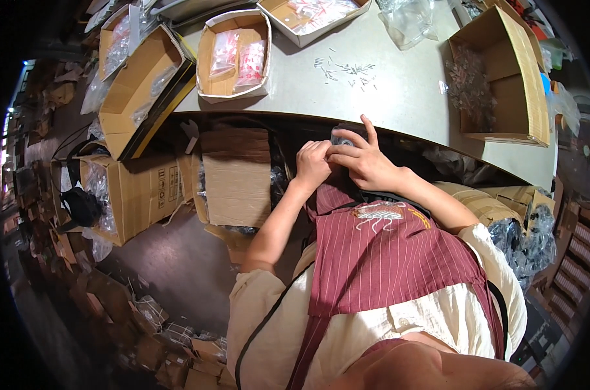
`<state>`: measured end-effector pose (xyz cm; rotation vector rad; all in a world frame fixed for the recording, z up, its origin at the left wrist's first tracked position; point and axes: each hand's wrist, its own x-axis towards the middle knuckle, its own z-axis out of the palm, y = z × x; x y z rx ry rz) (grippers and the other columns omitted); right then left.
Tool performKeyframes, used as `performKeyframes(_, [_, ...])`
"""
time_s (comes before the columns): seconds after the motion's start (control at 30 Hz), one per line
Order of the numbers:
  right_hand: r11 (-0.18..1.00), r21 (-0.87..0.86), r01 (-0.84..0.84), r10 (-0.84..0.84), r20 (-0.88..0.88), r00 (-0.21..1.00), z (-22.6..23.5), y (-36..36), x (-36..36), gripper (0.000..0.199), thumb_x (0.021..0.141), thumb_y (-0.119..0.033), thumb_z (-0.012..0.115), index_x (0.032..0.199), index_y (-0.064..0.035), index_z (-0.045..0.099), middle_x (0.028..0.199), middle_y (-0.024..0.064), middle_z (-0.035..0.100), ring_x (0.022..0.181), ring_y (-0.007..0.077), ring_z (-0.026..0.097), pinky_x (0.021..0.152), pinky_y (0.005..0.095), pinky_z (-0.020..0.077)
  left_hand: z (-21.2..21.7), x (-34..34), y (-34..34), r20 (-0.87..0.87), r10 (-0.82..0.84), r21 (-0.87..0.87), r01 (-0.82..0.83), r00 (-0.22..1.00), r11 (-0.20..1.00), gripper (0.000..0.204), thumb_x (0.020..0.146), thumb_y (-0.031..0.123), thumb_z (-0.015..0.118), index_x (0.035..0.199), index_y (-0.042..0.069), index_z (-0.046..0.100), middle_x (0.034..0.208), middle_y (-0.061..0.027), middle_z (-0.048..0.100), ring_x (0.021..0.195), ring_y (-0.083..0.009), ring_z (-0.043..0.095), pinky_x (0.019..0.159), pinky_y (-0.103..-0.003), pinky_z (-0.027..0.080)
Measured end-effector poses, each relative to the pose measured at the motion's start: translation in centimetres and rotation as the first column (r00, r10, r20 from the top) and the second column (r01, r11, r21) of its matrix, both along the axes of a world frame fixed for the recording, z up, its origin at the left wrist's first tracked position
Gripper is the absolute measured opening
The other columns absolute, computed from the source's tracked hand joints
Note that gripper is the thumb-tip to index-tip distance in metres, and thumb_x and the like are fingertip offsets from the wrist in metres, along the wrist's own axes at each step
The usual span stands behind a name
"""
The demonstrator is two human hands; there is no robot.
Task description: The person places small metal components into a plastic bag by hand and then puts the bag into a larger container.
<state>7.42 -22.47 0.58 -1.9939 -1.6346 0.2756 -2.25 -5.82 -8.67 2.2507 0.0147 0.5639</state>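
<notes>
1. Dark object [341, 138] at the hands: mostly covered by fingers, so its kind cannot be told.
2. Left hand [314, 164]: fingertips curled out of sight.
3. Right hand [371, 164]: one finger across the object is blurred.
4. Slim pieces [352, 69] on the surface [295, 91]: too small to identify.
5. Heap of bits [472, 91] in the tilted carton [525, 84]: likewise too small.
6. Shallow box [299, 40] and clear bag [408, 27]: cut off by the upper edge.
7. Clutter [44, 240] at far left: dim and blurred.
</notes>
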Motion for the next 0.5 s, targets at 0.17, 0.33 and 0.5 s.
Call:
performKeyframes(0.17, [0.99,-0.02,0.138,-0.135,0.112,0.985,-0.1,-2.1,1.7,0.043,0.071,-0.003,0.066,0.113,-0.0092,0.068,0.113,0.0054,0.065,0.118,0.0242,0.059,0.12,0.0609,0.0177,-0.5,-1.2,0.5,-0.209,0.197,-0.077,-0.217,0.958,0.973,0.037,0.079,0.025,0.083,0.063,0.009,0.054,0.061,-0.0075,0.06,0.061,-0.0318,0.061,0.061,-0.041,0.047])
performKeyframes(0.33, [0.987,-0.136,0.086,-0.049,0.256,0.965,-2.9,-4.7,2.0,0.043,0.072,-0.01,0.075,0.114,-0.0083,0.07,0.101,0.0029,0.07,0.111,0.0208,0.062,0.12,0.0587,0.0237,-4.5,-1.3,1.6,-0.228,0.172,-0.057,-0.189,0.958,0.98,0.041,0.081,0.036,0.083,0.066,0.007,0.059,0.064,-0.0094,0.064,0.063,-0.0334,0.062,0.066,-0.041,0.05])
performKeyframes(0.5, [0.986,-0.148,0.072,-0.027,0.291,0.956,-4.3,-6.1,1.6,0.036,0.071,-0.015,0.076,0.107,-0.0106,0.073,0.098,0.0004,0.07,0.109,0.0195,0.063,0.12,0.0582,0.0248,-9.4,0.8,0.3,-0.322,0.015,-0.026,-0.024,0.947,0.999,0.042,0.082,0.042,0.079,0.069,0.006,0.062,0.069,-0.0144,0.066,0.068,-0.0373,0.065,0.067,-0.044,0.052])
